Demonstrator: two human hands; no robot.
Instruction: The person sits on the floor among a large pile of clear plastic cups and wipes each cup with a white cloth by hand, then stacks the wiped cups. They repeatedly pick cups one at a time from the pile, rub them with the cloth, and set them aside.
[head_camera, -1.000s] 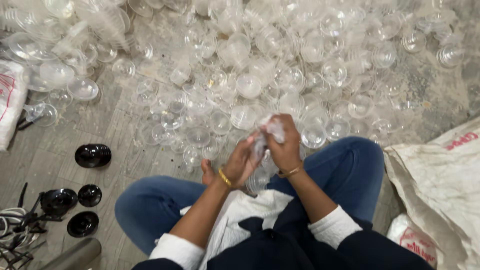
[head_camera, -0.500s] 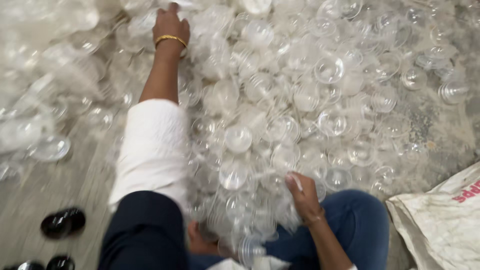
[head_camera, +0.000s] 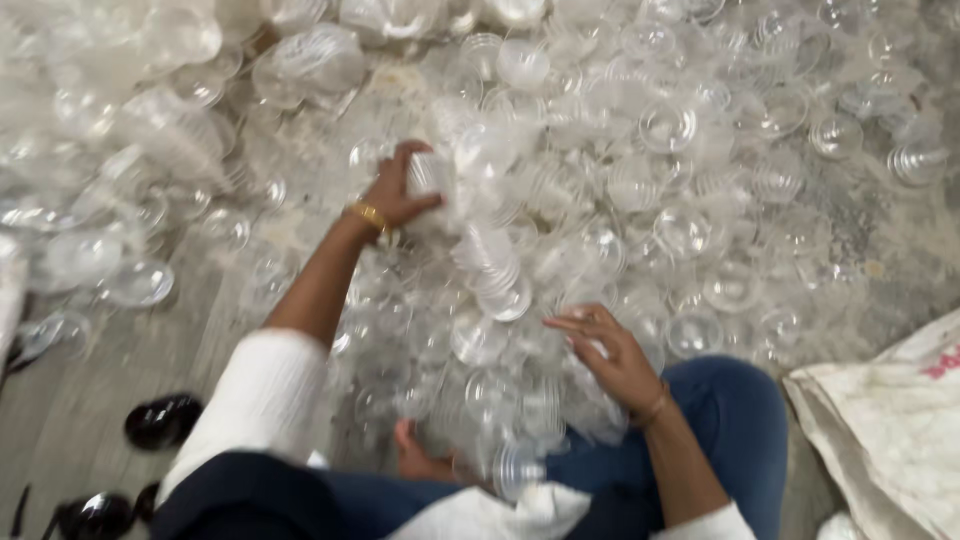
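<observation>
**Hands deep in a heap of clear plastic cups**

The person sits on the floor (head_camera: 90, 400) in blue jeans, and clear plastic cups (head_camera: 680, 130) cover nearly everything from nine o'clock round to three. The left hand (head_camera: 400, 195), with a gold bangle (head_camera: 367, 215) at the wrist, is stretched out toward eleven o'clock. Its fingers curl around the top end of a nested stack of cups (head_camera: 485, 250), thumb underneath and fingers over the rim, so the grip is pinching that end. From the hand the stack trails down toward five o'clock, its lower end lying near the middle of the heap, just above the other hand.

The right hand (head_camera: 610, 355) rests close to the lap, at about five o'clock from the stack. Its fingers are spread and slightly bent, lying on loose cups without closing on any; a thin bracelet (head_camera: 655, 408) shows at the wrist.

At eight o'clock a few dark round lids (head_camera: 160, 420) lie on the bare floor, well apart from both hands. At four o'clock a white woven sack (head_camera: 880, 430) lies crumpled beside the knee.
</observation>
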